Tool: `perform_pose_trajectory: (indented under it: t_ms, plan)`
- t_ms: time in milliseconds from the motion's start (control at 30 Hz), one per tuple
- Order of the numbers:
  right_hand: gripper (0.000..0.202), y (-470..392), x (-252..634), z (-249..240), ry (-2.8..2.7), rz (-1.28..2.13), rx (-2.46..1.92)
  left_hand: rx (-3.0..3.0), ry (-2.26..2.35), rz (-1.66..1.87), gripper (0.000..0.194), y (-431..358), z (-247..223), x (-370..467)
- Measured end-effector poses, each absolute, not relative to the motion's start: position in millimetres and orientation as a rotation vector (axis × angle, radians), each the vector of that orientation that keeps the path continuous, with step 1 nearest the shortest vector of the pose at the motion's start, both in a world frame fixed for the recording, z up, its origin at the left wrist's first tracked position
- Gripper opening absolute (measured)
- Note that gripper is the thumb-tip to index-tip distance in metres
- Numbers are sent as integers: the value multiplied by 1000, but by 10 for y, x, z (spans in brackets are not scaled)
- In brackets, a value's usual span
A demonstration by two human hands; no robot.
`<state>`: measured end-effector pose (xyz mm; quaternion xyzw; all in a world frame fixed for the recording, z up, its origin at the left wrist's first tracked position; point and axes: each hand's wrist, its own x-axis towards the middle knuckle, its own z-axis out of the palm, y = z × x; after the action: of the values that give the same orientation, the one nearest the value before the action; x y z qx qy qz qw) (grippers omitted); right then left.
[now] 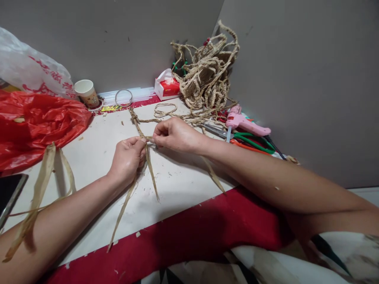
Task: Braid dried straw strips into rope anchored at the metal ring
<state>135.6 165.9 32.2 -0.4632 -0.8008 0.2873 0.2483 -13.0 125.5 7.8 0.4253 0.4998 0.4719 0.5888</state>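
A braid of dry, tan plant strips [137, 123] runs from a knotted end at the back of the white board down to my fingers. My left hand [129, 157] is closed, pinching the braid at its lower end. Just to the right, my right hand [174, 134] is closed too, gripping a strip that comes off the braid. Two loose strip ends hang below my left hand, one a narrow strip [152, 175] and one a longer strip [122, 211] reaching the board's front edge. A further strip [213, 175] shows below my right forearm.
A pile of braided cord [207, 79] stands at the back right, beside a tissue pack [166, 85]. Nearer are a pink glue gun [245, 122] and green-handled scissors [254, 142]. A red plastic bag [38, 122], a paper cup [86, 94] and a phone [10, 193] are at left.
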Motion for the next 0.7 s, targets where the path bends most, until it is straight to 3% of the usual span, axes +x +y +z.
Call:
perform_pose_trajectory:
  t_ms: [133,233,367,567,700]
  plan:
    - [15,1690,1347,339,-2250,745,-1272,1027,1190,1127,24,1262,49,-144]
    - [10,1670,1371,361,-2303,524,-1298,1039,1207,1155,22,1275,34,-154]
    - [31,1628,1376,396,-2439,233,-1251,1050,1199,1137,19,1289,25,-164]
    - [24,1716,1294,437,-2745,674,-1078,1084,1215,1107,18,1276,35,-164]
    - [23,1801,1293,454,-2776,698,-1083,1138,1265,1049,17,1264,70,-161]
